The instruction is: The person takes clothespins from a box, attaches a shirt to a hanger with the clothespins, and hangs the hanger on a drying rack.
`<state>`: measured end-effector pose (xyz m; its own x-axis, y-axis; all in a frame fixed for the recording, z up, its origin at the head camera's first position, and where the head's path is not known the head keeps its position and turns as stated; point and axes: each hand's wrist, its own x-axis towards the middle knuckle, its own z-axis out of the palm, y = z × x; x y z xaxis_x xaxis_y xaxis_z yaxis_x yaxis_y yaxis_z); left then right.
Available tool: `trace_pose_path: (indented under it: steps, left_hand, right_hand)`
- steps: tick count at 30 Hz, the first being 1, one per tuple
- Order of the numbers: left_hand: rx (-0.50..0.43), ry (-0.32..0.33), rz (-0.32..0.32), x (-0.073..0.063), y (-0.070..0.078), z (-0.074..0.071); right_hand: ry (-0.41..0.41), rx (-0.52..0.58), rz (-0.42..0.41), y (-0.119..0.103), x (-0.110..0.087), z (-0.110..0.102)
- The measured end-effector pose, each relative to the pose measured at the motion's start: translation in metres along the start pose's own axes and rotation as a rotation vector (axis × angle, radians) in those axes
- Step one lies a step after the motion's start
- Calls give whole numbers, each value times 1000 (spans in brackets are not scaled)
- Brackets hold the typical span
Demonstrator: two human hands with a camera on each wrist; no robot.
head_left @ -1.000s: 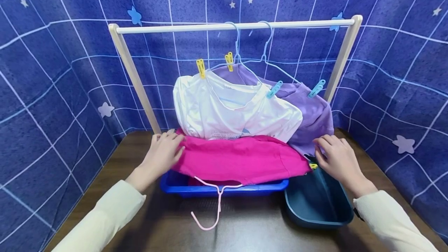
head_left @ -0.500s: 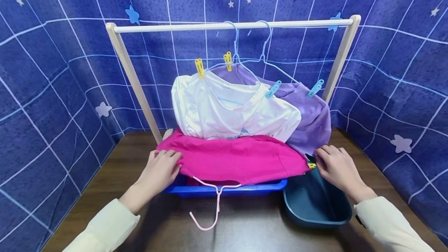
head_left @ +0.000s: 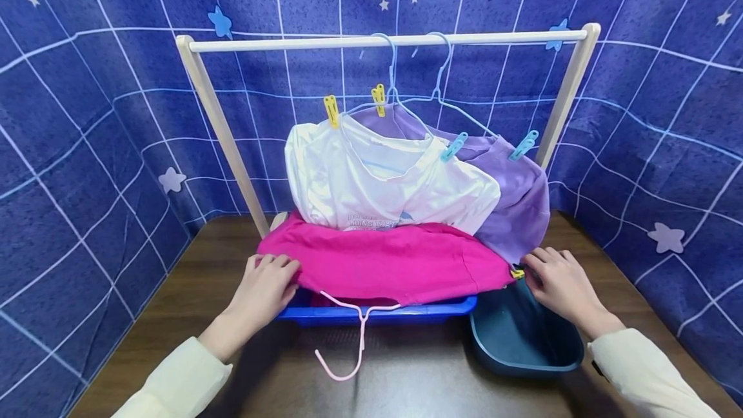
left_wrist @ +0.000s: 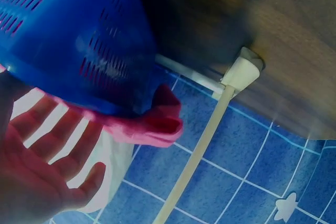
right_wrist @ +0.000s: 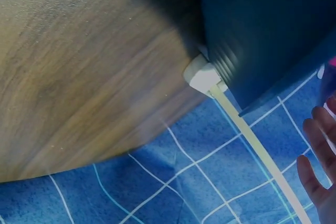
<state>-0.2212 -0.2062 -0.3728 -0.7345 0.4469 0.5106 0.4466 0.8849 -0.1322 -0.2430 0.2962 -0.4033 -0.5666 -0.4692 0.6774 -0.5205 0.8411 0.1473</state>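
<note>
A bright pink garment (head_left: pixel 383 263) lies spread across the top of a blue basket (head_left: pixel 418 310). Below its front edge a pink hanger (head_left: pixel 363 324) sticks out, hook toward me. My left hand (head_left: pixel 264 286) rests at the garment's left end; in the left wrist view its fingers (left_wrist: pixel 79 148) are extended beside the cloth, with the thumb apart. My right hand (head_left: pixel 560 282) hovers by the garment's right end, near a yellow clothespin (head_left: pixel 516 273). In the right wrist view the fingers (right_wrist: pixel 320 135) look loosely bent and partly cut off by the frame edge.
A white-barred wooden rack (head_left: pixel 232 147) stands behind. From its bar (head_left: pixel 290 44) a white shirt (head_left: pixel 325 173) and a purple shirt (head_left: pixel 516 199) hang on blue hangers, clipped with yellow and blue clothespins. A dark teal bin (head_left: pixel 522 334) stands right of the basket.
My left hand has moved back toward me, and the garment's left end now shows spread out further left. My right hand has shifted slightly lower beside the right end.
</note>
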Motion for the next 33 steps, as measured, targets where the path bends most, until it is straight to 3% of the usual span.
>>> trace_pose_path:
  steps: [9,17,33]
  left_hand:
    - [63,74,28,-2,-2,10]
    - [102,106,73,-1,-5,13]
    - [31,195,87,4,-13,3]
  right_hand:
    - [-21,6,-29,1,-5,7]
    - [-87,11,-39,5,-8,13]
    - [-154,-6,-43,9,-6,22]
